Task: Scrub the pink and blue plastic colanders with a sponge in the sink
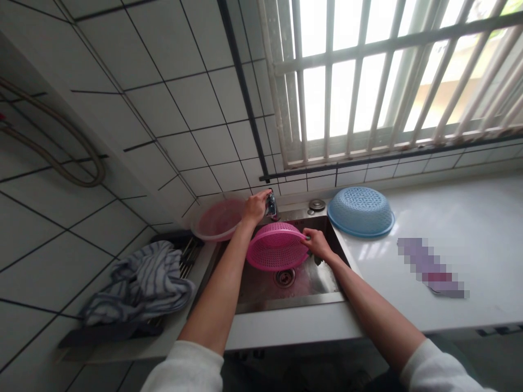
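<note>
A pink plastic colander hangs tilted over the stainless steel sink, its holed side facing me. My right hand grips its right rim with closed fingers. At the back of the sink, my left hand closes around the top of the metal faucet; the fingertips are partly hidden. Below the colander, the round drain shows in the sink floor.
A pink basin stands left of the sink, beside a striped towel on a rack. An upturned blue basket sits on the white counter at right, near a blurred-out purple item. Behind is a barred window.
</note>
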The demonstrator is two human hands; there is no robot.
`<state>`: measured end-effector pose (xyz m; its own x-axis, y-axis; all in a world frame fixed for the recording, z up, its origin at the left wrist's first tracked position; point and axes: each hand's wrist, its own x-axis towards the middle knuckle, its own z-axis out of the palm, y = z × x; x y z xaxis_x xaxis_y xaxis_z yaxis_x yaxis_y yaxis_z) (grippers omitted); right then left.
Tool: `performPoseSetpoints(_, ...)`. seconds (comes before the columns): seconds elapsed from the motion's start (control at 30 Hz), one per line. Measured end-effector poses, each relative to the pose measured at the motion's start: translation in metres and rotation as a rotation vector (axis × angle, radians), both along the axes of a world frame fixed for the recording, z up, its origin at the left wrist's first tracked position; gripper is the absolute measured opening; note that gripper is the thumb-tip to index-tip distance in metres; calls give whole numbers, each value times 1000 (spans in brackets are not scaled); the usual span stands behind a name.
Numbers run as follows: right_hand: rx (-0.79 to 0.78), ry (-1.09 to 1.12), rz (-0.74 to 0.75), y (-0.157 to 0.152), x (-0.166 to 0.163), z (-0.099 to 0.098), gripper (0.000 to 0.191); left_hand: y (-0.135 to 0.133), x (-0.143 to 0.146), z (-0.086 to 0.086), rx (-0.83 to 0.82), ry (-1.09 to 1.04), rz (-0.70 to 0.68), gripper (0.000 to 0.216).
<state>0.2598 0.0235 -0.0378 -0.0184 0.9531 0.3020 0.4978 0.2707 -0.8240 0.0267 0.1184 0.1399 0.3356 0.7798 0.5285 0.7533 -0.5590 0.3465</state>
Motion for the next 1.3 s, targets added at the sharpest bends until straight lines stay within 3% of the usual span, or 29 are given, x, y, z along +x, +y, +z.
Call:
performPoseSetpoints(0.17,18,-10,8,-3,1,3,14,7,-1,4,-8,10,2,36)
performPoseSetpoints(0.27,7,-46,-13,-4,2,4,13,-1,-6,-7,12,-79,-25,38)
performPoseSetpoints(0.37,-26,-93,-79,-4,3,4,9,-26,-17,-37,54,-321,81,44)
performPoseSetpoints(0.47,-34,-139,-111,-4,3,7,6,-58,-30,-78,-54,-492,201,45)
performPoseSetpoints(0.57,-20,-173,-122,-6,1,13,6,-81,-41,-114,-291,-437,105,60)
performPoseSetpoints(0.63,-12,-201,-128,-9,0,18,5,-88,-44,-130,-349,-353,57,75)
performPoseSetpoints(0.7,1,-237,-111,-11,-1,21,5,-90,-45,-140,-407,-308,66,76)
performPoseSetpoints(0.87,-38,-285,-67,-17,-5,24,8,-88,-50,-150,-535,-339,132,61)
performPoseSetpoints(1.03,-262,-391,-109,-17,2,15,53,-89,-62,-156,-532,-375,170,57)
performPoseSetpoints(1.07,-311,-423,-96,-16,6,12,55,-89,-63,-157,-536,-388,172,56)
performPoseSetpoints(1.2,-459,-515,-31,-15,17,6,26,-87,-63,-162,-563,-434,138,53)
performPoseSetpoints(1.3,-465,-573,-59,-17,15,11,29,-87,-61,-163,-551,-379,121,58)
